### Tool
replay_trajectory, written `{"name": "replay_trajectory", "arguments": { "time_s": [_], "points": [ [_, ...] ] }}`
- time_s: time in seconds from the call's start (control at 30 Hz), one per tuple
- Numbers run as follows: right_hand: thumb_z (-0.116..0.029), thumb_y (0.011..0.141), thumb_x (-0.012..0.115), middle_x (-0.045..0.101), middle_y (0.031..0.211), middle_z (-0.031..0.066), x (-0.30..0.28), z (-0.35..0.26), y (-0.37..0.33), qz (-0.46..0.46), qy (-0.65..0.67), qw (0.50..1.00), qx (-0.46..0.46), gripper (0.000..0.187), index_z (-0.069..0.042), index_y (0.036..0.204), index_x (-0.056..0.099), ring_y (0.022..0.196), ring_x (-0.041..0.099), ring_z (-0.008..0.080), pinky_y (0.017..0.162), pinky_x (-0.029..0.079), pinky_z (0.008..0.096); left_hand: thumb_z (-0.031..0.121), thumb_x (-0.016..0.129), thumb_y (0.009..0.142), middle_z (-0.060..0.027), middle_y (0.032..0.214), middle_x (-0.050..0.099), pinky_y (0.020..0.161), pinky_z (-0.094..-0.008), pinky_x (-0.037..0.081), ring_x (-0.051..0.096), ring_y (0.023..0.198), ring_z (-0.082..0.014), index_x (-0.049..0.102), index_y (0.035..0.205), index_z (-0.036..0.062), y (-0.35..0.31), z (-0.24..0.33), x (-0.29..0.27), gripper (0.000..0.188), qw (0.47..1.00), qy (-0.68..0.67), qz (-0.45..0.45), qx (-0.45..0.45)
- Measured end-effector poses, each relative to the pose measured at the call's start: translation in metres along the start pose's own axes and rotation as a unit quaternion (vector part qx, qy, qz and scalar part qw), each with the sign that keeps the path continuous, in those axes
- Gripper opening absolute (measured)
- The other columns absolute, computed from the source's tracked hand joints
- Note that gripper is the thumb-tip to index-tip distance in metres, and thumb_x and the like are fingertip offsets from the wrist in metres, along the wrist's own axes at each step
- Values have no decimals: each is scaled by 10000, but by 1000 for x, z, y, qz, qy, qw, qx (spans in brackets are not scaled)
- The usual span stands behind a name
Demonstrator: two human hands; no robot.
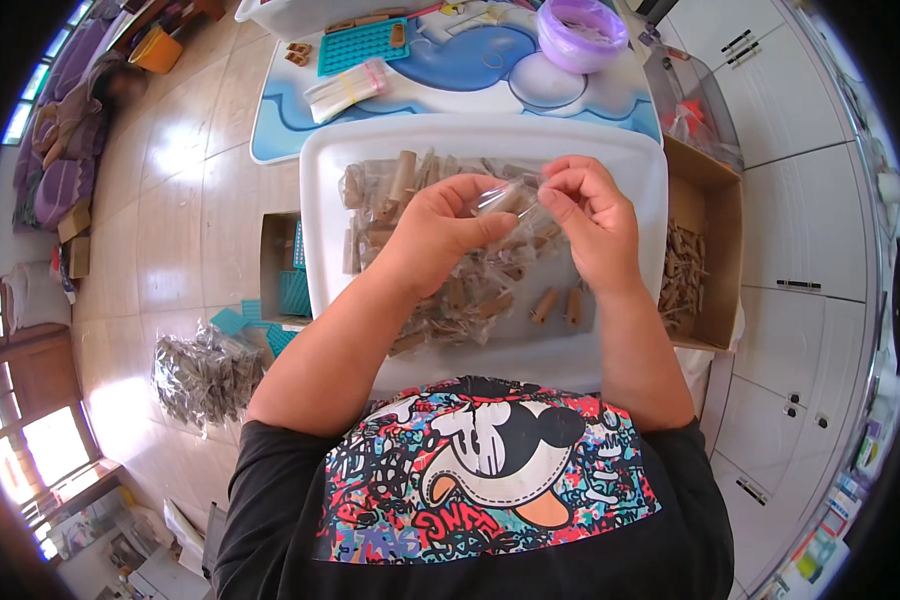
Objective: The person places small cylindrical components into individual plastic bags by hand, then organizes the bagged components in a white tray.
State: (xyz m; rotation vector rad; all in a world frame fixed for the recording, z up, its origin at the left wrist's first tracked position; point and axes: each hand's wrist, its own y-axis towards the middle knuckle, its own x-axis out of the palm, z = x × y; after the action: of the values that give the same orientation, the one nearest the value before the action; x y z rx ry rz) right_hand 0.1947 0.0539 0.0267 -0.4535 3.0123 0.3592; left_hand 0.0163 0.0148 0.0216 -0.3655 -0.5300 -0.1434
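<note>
Over a white tray (pixel 322 215) I hold a small clear plastic bag (pixel 518 207) with a brown, wood-like piece in it. My left hand (pixel 452 218) is closed on the bag's left side, thumb on top. The fingers of my right hand (pixel 592 212) pinch its upper right edge. Below my hands, a heap of bagged brown pieces (pixel 470 305) covers much of the tray. Two loose brown cylinders, one of them the right cylinder (pixel 573 306), lie by themselves in the tray's lower right part.
Right of the tray, a cardboard box (pixel 715 190) contains many brown pieces. Beyond it on the table are a purple bowl (pixel 582 50), a teal grid tray (pixel 362 48) and a stack of clear bags (pixel 347 92). Bagged pieces (pixel 208 375) are piled at left.
</note>
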Motion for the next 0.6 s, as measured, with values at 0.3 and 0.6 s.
{"name": "replay_trajectory", "arguments": {
  "time_s": [0.3,0.6],
  "points": [
    [-40,758,649,536,857,36,2,-5,-1,13,-165,980,-106,104,-26,851,604,712,508,124,616,411,218,23,666,750,-11,924,583,745,-215,437,540,805,-79,549,1050,10,-3,4,6,323,998,56,0,11],
    [6,736,639,540,866,40,7,-12,-3,36,-110,990,-82,81,-28,785,584,719,510,126,588,413,224,35,659,762,-11,927,585,739,-215,443,543,808,-83,549,1062,10,-3,6,1,320,1000,3,1,-3]
  ]
}}
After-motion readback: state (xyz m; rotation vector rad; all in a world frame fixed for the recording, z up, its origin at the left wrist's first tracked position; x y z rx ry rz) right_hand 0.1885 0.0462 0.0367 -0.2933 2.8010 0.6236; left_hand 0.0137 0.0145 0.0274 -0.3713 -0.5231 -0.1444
